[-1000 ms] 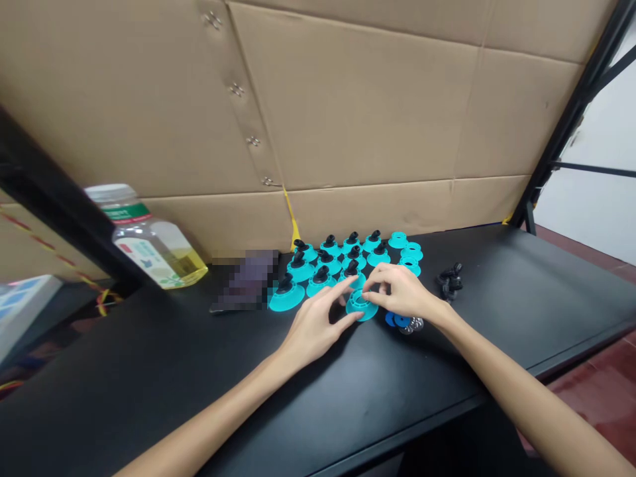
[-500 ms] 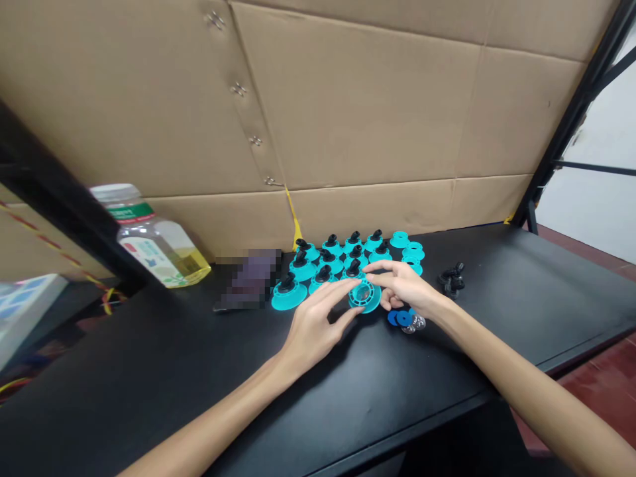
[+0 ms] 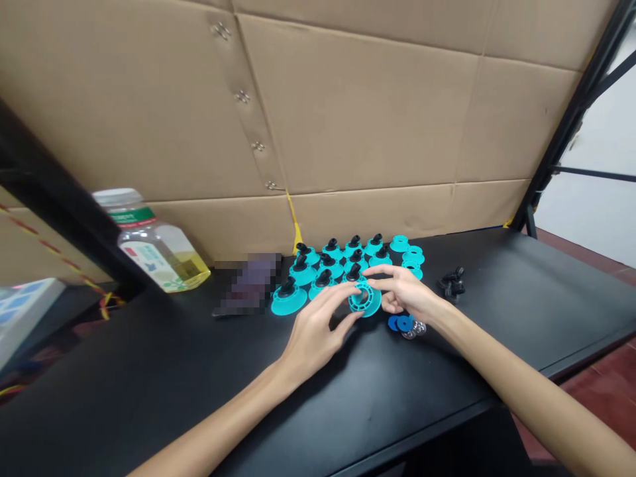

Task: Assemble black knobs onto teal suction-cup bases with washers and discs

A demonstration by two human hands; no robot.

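Both hands hold one teal round plastic disc (image 3: 366,299) tilted up on edge just above the black table (image 3: 199,371). My left hand (image 3: 318,328) pinches its left rim with thumb and fingers. My right hand (image 3: 405,293) grips its right rim with the fingertips. Behind the disc stand several teal discs with black knobs (image 3: 330,265) in rows, and three plain teal discs (image 3: 411,255) at their right end.
Small blue washers and silver bits (image 3: 406,324) lie under my right wrist. A heap of black small parts (image 3: 451,282) sits further right. A bottle of yellow liquid (image 3: 149,242) stands at the left, a blurred dark object (image 3: 248,283) beside the discs. Cardboard walls the back.
The teal disc was lying flat on the table a second ago; both hands have lifted it and tipped it up on edge. The view shifted down slightly.
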